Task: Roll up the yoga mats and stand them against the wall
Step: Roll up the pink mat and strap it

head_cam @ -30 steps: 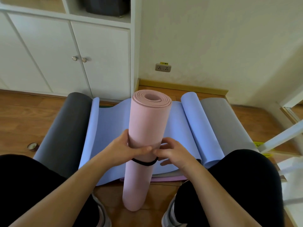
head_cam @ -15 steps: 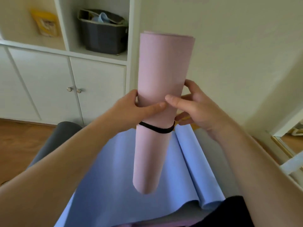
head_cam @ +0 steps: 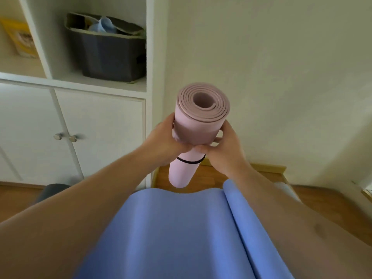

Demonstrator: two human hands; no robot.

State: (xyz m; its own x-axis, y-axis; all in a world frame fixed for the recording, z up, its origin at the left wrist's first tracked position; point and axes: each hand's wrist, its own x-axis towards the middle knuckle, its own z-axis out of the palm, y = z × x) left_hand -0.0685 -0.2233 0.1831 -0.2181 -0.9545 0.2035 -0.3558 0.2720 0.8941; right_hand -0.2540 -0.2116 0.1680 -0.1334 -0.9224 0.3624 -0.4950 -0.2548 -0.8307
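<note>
A: Kind of place?
B: A room in a home. Landmark: white built-in cupboard with two round metal knobs.
A: Evidence?
B: Above it, an open shelf holding a dark grey plastic bin; right of it, plain cream wall; below, wooden floor with blue foam mat.
</note>
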